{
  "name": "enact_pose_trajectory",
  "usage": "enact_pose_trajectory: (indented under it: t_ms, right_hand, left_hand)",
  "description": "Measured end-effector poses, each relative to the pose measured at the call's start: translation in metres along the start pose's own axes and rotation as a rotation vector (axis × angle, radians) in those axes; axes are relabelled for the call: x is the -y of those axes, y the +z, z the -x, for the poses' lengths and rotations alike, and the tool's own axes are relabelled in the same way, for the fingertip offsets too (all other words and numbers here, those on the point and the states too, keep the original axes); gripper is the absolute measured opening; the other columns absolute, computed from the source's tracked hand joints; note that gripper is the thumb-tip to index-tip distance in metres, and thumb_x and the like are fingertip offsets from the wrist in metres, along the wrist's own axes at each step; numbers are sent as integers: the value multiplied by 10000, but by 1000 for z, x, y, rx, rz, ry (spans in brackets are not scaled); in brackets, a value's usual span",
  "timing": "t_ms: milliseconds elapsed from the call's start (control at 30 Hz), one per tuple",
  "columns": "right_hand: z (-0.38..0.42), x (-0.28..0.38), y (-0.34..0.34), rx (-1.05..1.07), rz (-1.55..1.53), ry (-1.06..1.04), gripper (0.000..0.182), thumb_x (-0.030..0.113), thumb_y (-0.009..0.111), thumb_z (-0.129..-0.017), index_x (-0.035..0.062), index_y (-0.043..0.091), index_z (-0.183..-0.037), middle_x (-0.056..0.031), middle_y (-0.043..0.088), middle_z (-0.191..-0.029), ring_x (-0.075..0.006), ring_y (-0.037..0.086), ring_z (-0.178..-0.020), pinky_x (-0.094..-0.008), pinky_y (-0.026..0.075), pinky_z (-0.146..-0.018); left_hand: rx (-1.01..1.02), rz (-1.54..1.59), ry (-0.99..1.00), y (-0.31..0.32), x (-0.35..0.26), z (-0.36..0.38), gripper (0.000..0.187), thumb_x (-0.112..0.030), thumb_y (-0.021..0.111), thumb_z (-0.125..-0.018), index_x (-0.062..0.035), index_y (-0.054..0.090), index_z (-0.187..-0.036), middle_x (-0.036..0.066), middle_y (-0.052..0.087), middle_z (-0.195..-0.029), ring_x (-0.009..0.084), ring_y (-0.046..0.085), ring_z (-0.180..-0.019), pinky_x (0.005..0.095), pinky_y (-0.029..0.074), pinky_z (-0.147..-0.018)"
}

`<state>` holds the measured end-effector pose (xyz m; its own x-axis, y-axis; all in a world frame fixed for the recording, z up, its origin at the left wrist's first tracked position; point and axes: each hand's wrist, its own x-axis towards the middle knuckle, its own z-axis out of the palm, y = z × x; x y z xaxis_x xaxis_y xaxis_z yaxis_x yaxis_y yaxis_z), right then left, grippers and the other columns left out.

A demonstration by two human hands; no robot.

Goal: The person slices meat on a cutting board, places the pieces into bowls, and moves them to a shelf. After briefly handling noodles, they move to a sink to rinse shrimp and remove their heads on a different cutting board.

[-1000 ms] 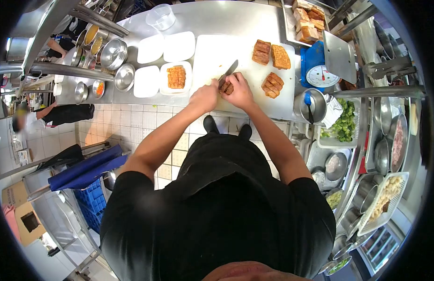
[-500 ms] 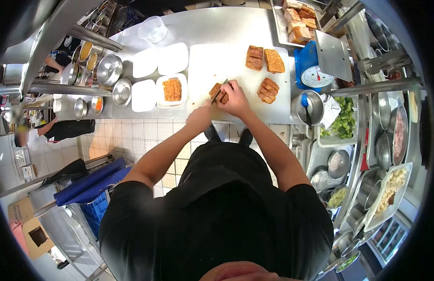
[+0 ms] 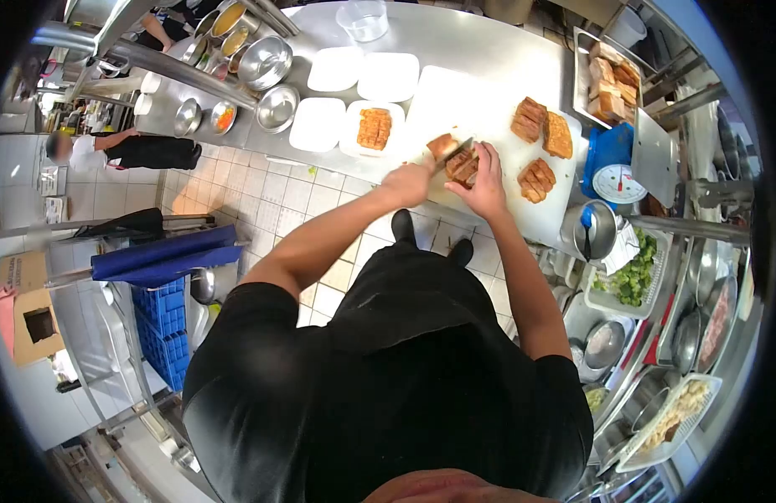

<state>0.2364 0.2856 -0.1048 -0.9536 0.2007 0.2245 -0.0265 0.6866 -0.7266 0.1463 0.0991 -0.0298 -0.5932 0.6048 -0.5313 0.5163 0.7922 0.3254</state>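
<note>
My left hand is closed round the handle of a knife, whose blade reaches up and right into a piece of browned roast pork belly. My right hand grips the right side of that scored piece, fingers curved over it. A paler chunk of pork lies just left of the blade. All of this is on a white cutting board. More crisp pork blocks sit to the right on the board. A white container at the left holds sliced pork.
White lidded-looking containers and a clear tub stand left and behind. A blue scale, a metal pot and a tray of pork blocks are at the right. Another person stands far left.
The view has turned and shifted, so the counter sits further right. The paler pork chunk now lies tipped left of the blade, apart from the piece under my right hand.
</note>
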Motion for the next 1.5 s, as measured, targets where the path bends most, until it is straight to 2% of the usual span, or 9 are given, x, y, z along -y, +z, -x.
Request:
enact_pose_trajectory:
  t_ms: [167, 200, 333, 467, 633, 833, 1033, 1133, 1500]
  right_hand:
    - [71, -30, -2, -1, 240, 32, 942, 255, 741, -876, -51, 185, -1572, -309, 161, -1633, -510, 182, -1499, -523, 206, -1236]
    - [81, -15, -9, -60, 253, 16, 926, 279, 768, -850, -59, 247, -1536, -325, 246, -1562, -532, 301, -1417, -558, 307, -1168]
    - [86, 19, -8, -286, 257, 261, 878, 359, 825, -783, -56, 388, -1422, -299, 455, -1286, -448, 481, -1186, -534, 426, -997]
    - [65, 16, -2, -212, 233, 489, 854, 404, 831, -768, 9, 427, -1409, -251, 502, -1219, -435, 522, -1143, -524, 442, -956]
    - [71, 4, -12, -68, 331, 535, 763, 389, 828, -772, 114, 457, -1379, -219, 521, -1209, -399, 584, -1071, -518, 468, -914]
    - [78, 6, -31, 21, 221, 659, 802, 402, 824, -781, 101, 429, -1410, -227, 537, -1196, -428, 632, -1047, -494, 545, -850]
    - [64, 30, -14, -246, 134, 735, 831, 352, 835, -765, 36, 417, -1410, -246, 530, -1224, -453, 600, -1100, -491, 533, -920]
    - [57, 3, 1, -276, 191, 310, 813, 271, 839, -735, 31, 430, -1395, -245, 511, -1269, -442, 553, -1168, -484, 481, -1006]
    - [51, -10, -22, -39, 55, 149, 466, 148, 811, -696, 72, 586, -1098, -157, 541, -1124, -384, 582, -1069, -464, 520, -907]
  left_hand:
    - [-238, 198, -39, -3, -15, 42, 233, -214, 462, -1021, -19, 416, -1141, 346, 654, -828, 546, 639, -834, 639, 472, -766]
    - [-253, 217, -44, -4, -29, 50, 234, -226, 465, -1028, -25, 412, -1136, 345, 651, -810, 551, 636, -818, 644, 470, -755]
    - [-217, 206, 29, 24, -58, 48, 225, -235, 462, -1039, -42, 407, -1142, 344, 652, -789, 551, 641, -781, 654, 473, -744]
    - [-45, 206, -84, 43, -73, 18, 254, -223, 455, -1020, -45, 445, -1200, 339, 674, -986, 524, 651, -980, 625, 482, -881]
    - [-29, 204, -33, 41, -55, 13, 277, -202, 462, -1008, -24, 471, -1220, 328, 678, -1023, 501, 657, -1012, 583, 495, -921]
    - [6, 110, 7, 39, -29, 16, 269, -210, 460, -1017, -6, 451, -1192, 350, 670, -941, 531, 653, -947, 605, 495, -861]
    - [-6, 80, -69, 53, -37, 14, 230, -192, 478, -991, -44, 465, -1167, 323, 682, -994, 500, 667, -987, 594, 513, -875]
    - [-19, 90, -89, 42, -33, 3, 227, -180, 485, -980, -59, 464, -1170, 311, 687, -1017, 486, 676, -998, 584, 524, -877]
    - [88, -126, -48, 12, -69, 27, 253, -93, 481, -941, -62, 433, -1187, 298, 697, -992, 479, 695, -971, 576, 546, -837]
